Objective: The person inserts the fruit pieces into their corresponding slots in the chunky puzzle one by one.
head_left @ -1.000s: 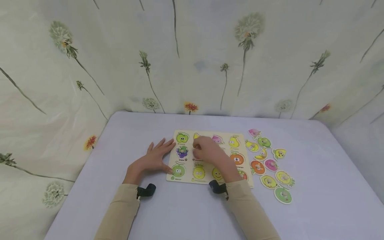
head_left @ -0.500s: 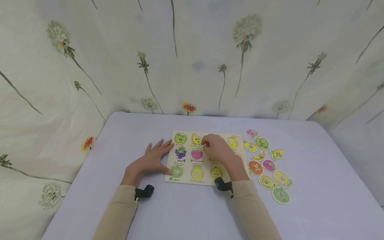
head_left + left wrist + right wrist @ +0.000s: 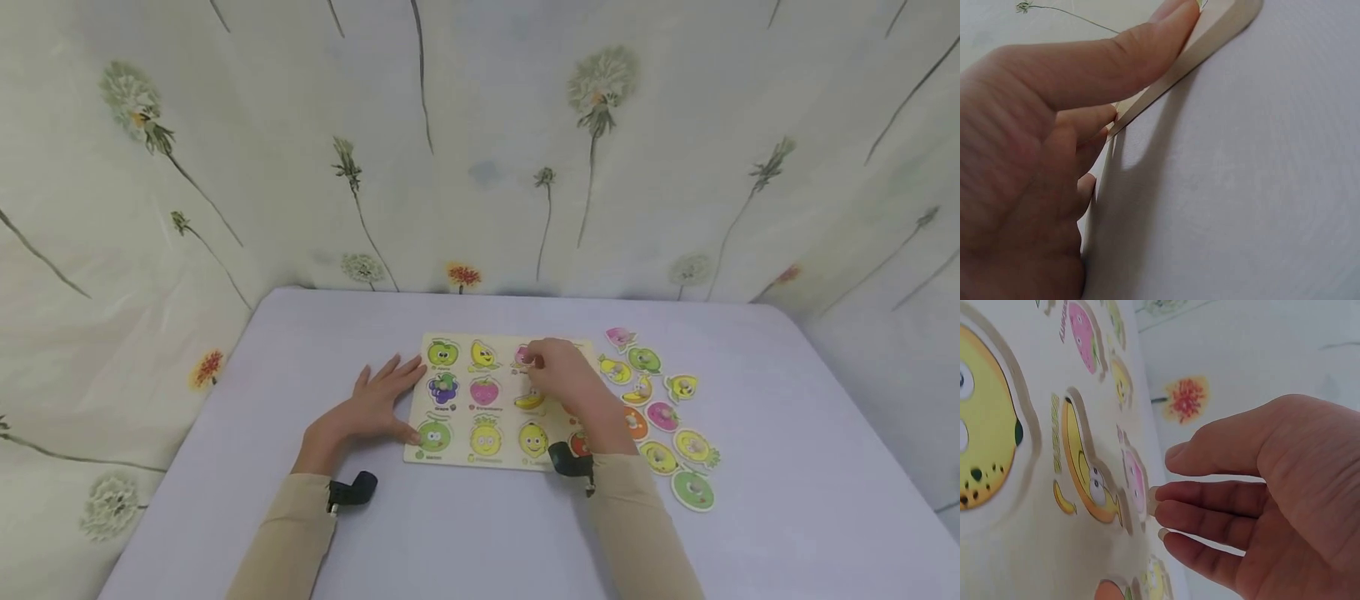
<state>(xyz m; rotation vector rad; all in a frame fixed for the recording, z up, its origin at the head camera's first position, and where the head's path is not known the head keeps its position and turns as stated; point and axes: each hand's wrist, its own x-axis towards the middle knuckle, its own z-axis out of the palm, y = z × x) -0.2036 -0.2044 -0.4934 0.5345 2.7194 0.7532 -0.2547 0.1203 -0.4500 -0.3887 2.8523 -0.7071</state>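
Observation:
A cream fruit puzzle board point(image 3: 461, 417) lies on the table, with rows of pictured recesses. My left hand point(image 3: 375, 408) rests along its left edge, fingers spread and thumb on the corner by the green melon recess point(image 3: 435, 436). In the left wrist view that thumb point(image 3: 1116, 69) lies over the board's rim. My right hand point(image 3: 566, 371) is over the top row, at the pink fruit recess point(image 3: 1135, 481). The right wrist view shows its thumb and fingers apart, nothing visible between them. Below it is the banana recess point(image 3: 1085, 462). A grape piece point(image 3: 442, 389) sits at the left of the middle row.
Several loose knobbed fruit pieces lie right of the board, among them a green melon piece point(image 3: 693, 490), a pineapple piece point(image 3: 693, 447) and a banana piece point(image 3: 639, 390). A pale cloth covers the table point(image 3: 465, 533). A floral curtain point(image 3: 480, 167) hangs behind.
My right hand has moved right along the board, from above the strawberry recess to the pink fruit recess. The left hand stays at the left edge. The head view has shifted slightly.

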